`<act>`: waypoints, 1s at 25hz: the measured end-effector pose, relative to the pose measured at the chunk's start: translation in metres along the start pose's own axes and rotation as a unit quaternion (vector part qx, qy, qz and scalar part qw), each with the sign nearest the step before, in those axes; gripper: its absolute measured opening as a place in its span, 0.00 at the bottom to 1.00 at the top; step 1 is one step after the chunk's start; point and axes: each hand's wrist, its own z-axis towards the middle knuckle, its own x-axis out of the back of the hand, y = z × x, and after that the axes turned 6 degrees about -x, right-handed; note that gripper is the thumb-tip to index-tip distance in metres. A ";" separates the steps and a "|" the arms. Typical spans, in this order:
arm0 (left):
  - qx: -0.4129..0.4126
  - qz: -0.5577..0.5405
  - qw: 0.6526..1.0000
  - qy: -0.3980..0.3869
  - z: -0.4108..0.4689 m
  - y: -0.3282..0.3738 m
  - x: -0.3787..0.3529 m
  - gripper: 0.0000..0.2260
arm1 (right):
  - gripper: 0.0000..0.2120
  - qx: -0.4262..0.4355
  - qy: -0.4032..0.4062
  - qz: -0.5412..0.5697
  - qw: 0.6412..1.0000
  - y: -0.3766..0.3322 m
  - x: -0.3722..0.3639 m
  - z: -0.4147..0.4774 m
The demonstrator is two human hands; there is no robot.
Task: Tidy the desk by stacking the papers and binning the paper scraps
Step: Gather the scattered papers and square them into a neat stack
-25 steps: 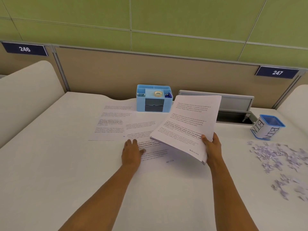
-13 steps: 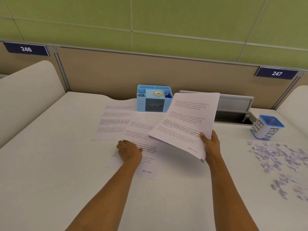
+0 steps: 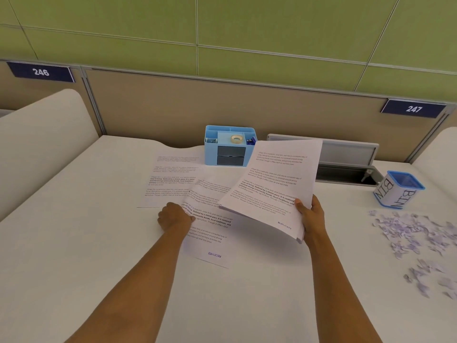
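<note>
RECEIVED sheet (image 3: 210,233): we are seeing it flat at frame centre, long axis running down-frame.
Left hand (image 3: 174,217): we are curling fingers onto its left edge.
Right hand (image 3: 312,219): we are gripping the DUPLICATE stack (image 3: 274,184), raised just to the right.

From where I stand, one blue organiser (image 3: 211,154) sits at the back of the bench (image 3: 74,243), holding one tape roll (image 3: 236,139) on top and two grey drawers (image 3: 231,151) in front. In front of the organiser and spreading to its left lie three loose sheets, a far sheet (image 3: 170,179), a middle sheet (image 3: 210,184) and a stamped sheet (image 3: 210,241), while forward and right of it hangs one raised stack (image 3: 277,184) of pages too tight to count. Further right of the organiser are one bin (image 3: 398,190) and a scatter of paper scraps (image 3: 415,233) beyond counting, and behind it two number plates (image 3: 40,72).
</note>
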 end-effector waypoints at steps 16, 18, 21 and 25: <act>-0.184 -0.403 0.891 0.098 -0.033 0.051 0.129 0.10 | 0.19 -0.018 -0.050 -0.012 0.999 0.022 0.001 -0.015; -0.187 -0.399 0.897 0.045 -0.036 0.065 0.107 0.10 | 0.21 -0.017 -0.079 -0.026 0.996 0.016 -0.014 -0.021; -0.190 -0.296 0.936 0.007 -0.034 0.071 0.074 0.06 | 0.31 0.002 -0.131 -0.028 0.991 0.007 -0.031 -0.026; -0.166 -0.225 0.960 0.011 -0.023 0.063 0.052 0.11 | 0.27 0.011 -0.156 -0.005 0.988 -0.003 -0.036 -0.034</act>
